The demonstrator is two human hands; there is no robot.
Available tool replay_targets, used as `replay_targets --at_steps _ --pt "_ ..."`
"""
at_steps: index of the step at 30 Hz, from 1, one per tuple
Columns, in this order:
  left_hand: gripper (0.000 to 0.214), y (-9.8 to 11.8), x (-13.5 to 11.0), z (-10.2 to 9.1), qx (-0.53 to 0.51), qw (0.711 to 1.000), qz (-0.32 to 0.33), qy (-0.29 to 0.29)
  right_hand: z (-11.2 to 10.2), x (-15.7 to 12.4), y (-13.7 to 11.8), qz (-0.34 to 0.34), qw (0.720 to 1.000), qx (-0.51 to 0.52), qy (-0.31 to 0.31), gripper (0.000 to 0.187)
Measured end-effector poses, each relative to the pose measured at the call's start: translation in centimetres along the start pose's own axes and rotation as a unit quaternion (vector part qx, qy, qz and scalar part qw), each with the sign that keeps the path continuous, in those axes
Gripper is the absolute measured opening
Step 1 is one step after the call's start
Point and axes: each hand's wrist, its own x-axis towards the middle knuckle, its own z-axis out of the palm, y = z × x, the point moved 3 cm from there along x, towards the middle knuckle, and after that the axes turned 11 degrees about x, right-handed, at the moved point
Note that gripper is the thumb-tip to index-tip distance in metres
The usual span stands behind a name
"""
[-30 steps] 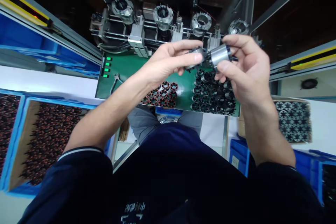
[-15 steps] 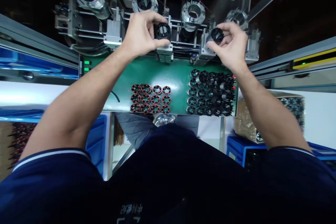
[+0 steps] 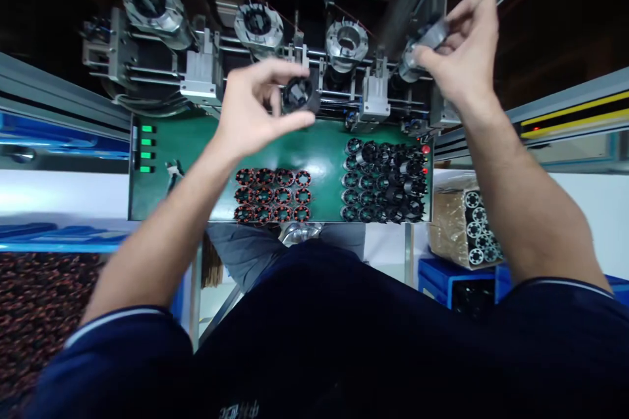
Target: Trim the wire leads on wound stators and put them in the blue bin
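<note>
My left hand (image 3: 255, 108) pinches a round black-cored metal part (image 3: 298, 94) between thumb and fingers, just above the far edge of the green work surface (image 3: 206, 163). My right hand (image 3: 459, 55) is raised at the far right and grips a silvery cylindrical part (image 3: 426, 39) over the rightmost round fixture of the machine. Two other fixtures stand in the row: one holds a part (image 3: 259, 23), the one beside it (image 3: 347, 39) shows an open bore. On the green surface lie copper-wound stators (image 3: 272, 195) and a pile of black-and-metal housings (image 3: 386, 178).
A machine frame with cylinders and rails (image 3: 196, 72) runs across the back. Green lit buttons (image 3: 146, 148) sit at the surface's left edge. A box of copper-wound parts (image 3: 39, 301) lies at lower left. A cardboard box of silver star-holed parts (image 3: 472, 226) and blue bins (image 3: 452, 281) are at right.
My right hand rose up and to the right with its part, reaching the rightmost fixture. My left hand dropped slightly toward the green surface, still pinching its part. The view shifted a little.
</note>
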Motion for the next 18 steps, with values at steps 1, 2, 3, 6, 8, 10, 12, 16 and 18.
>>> replay_targets --at_steps 1,2,3,6,8,10,12,16,18 --pt "0.078 -0.3 -2.3 0.8 -0.001 1.0 0.021 0.005 -0.8 0.8 -0.1 -0.009 1.0 -0.014 0.002 0.048" --pt "0.079 -0.9 -4.8 1.6 -0.003 1.0 0.025 0.008 -1.6 1.5 0.1 -0.019 0.999 -0.034 -0.002 0.047" --pt "0.078 -1.8 -7.4 2.4 -0.02 1.0 0.004 0.013 -2.2 2.3 0.4 -0.024 0.998 -0.06 -0.008 0.049" --pt "0.071 -5.4 -14.8 4.5 -0.073 0.993 -0.077 0.042 -3.6 4.5 2.2 0.001 0.99 -0.138 -0.019 0.065" --pt "0.07 -7.7 -18.9 4.9 -0.102 0.984 -0.118 0.091 -3.9 5.6 3.5 0.039 0.979 -0.199 -0.034 0.073" --pt "0.072 -9.4 -22.3 4.5 -0.143 0.962 -0.16 0.171 -3.8 6.3 4.2 0.076 0.965 -0.246 -0.055 0.075" --pt "0.077 -10.2 -24.7 3.5 -0.161 0.937 -0.201 0.235 -3.7 6.5 4.3 0.089 0.957 -0.266 -0.077 0.07" --pt "0.082 -9.9 -26.6 1.1 -0.17 0.908 -0.219 0.314 -3.7 6.9 3.5 0.078 0.951 -0.266 -0.139 0.059" --pt "0.08 -9.3 -26.4 0.3 -0.183 0.905 -0.196 0.331 -3.7 7.2 3.3 0.075 0.946 -0.256 -0.183 0.061"
